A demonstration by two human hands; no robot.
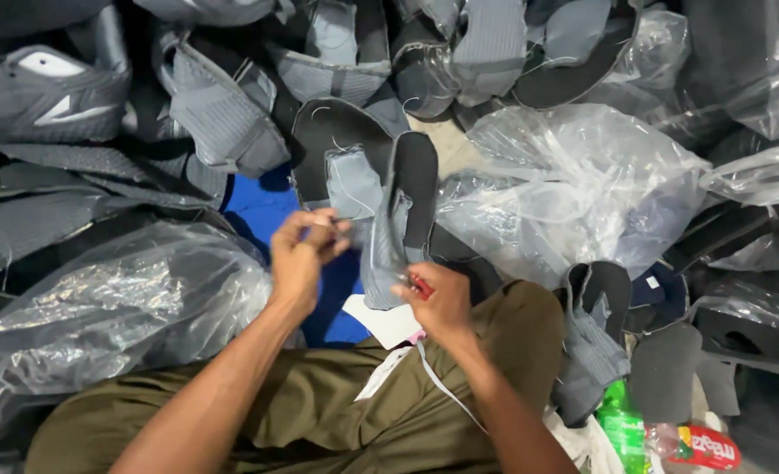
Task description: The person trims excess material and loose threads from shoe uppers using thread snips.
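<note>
Grey shoe upper (388, 230) stands over the lap, between both hands. Left hand (304, 254) pinches a loose thread (341, 219) shut-fingered; right hand (440, 303) is closed on a small red trimming tool (419, 285). Best keep the thread taut and cut close.

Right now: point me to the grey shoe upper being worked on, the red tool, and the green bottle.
grey shoe upper (388, 241), head view, on its grey fabric side between the hands.
red tool (420, 285), head view, on the red handle showing in the right hand (442, 303).
green bottle (619, 426), head view, on its green body, lower right.
</note>
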